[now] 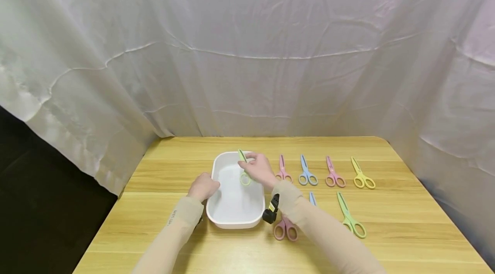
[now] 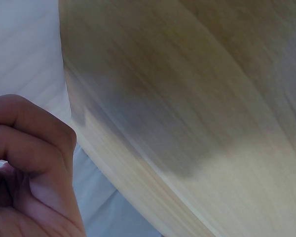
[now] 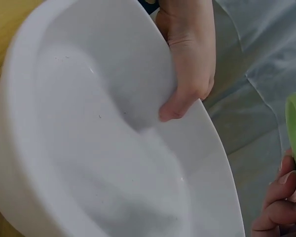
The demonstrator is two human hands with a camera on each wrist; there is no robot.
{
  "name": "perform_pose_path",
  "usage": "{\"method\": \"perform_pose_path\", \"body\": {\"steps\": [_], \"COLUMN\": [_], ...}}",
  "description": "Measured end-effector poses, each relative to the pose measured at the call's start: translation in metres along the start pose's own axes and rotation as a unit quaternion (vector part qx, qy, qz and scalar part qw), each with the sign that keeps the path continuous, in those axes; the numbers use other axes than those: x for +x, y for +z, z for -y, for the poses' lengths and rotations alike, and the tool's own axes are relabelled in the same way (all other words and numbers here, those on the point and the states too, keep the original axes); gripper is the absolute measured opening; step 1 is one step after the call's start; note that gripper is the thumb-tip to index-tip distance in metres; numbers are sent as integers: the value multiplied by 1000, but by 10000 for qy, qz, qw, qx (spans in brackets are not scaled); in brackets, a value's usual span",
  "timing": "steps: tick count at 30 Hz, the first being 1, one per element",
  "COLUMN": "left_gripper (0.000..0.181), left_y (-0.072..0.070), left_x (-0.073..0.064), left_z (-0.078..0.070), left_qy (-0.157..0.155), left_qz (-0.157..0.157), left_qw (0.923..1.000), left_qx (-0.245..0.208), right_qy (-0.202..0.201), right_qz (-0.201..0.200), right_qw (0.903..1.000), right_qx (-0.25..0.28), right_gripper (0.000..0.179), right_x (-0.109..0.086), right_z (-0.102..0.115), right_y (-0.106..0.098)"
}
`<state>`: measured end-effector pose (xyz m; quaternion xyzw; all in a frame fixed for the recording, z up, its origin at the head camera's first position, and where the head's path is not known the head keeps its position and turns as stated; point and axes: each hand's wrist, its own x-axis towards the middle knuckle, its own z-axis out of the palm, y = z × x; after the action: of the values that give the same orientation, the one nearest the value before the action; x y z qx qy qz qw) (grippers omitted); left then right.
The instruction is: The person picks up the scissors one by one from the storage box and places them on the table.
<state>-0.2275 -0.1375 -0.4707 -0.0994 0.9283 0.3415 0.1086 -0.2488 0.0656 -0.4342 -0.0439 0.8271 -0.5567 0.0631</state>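
A white plastic basin (image 1: 235, 224) stands on the table, left of the laid-out scissors. My left hand (image 1: 203, 187) grips its left rim, with the thumb over the inner wall, as the right wrist view shows. Above the basin's far right part, my right hand (image 1: 261, 170) pinches a pair of light green scissors (image 1: 241, 154). The blades point up and away, and the finger loops hang over the basin. One green loop (image 3: 291, 123) shows at the edge of the right wrist view. The left wrist view shows curled fingers (image 2: 34, 143) beside the table.
On the wooden table (image 1: 174, 153), right of the basin, lie pink scissors (image 1: 282, 166), blue scissors (image 1: 304, 166), yellow scissors (image 1: 357, 168), green scissors (image 1: 346, 211) and others in two rows. My right forearm partly covers the nearer row. A pale curtain (image 1: 247, 85) hangs behind.
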Motion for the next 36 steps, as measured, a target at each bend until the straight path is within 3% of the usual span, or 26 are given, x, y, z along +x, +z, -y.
{"method": "perform_pose_path", "body": {"steps": [9,16,22,30,36], "left_gripper": [42,43,43,43,44], "left_y": [1,-1,-1,-2,-2], "left_x": [-1,-3,-3,-4,-4], "left_z": [0,-1,-1,-2,-2], "left_qy": [55,13,67,16,8], "left_qz": [-44,-44,-46,-7,-9], "left_qw": [10000,9999,9999,10000,10000], "left_qx": [65,107,91,12,29], "right_qy": [110,166,227,189,254], "right_qz": [45,-69,-143,141,199], "right_qw": [9990,9996,9983,9946,9952], "right_qx": [421,206,517,1009,922], "right_gripper": [53,52,50,49,51], "right_x": [-3,-9,-8,-9,-13], "right_z": [-4,-5,-14,-24,-29], "right_y": [-15,-26,-35,-50,-63]}}
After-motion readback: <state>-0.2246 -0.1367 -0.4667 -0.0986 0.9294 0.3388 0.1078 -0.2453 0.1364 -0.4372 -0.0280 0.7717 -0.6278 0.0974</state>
